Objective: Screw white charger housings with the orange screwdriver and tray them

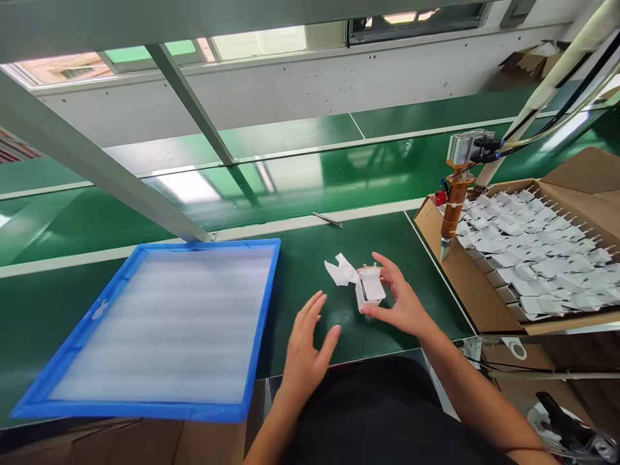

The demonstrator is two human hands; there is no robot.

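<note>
A white plug adapter (371, 287) with two prongs is held in my right hand (400, 296), thumb at its near side and fingers at its far side. Part of its housing looks open at the front. A loose white paper-like flap (341, 270) sticks out to its left, touching or joined to it; I cannot tell which. My left hand (308, 342) hovers to the left of the adapter, empty, with thumb and fingers apart.
A blue tray (276, 284) with a whitish lining lies at left. At right, a cardboard box (465, 284) holds many similar white adapters in rows. An orange dispenser (453, 206) with a nozzle hangs beside it. Metal tweezers (328, 220) lie at the bench's back.
</note>
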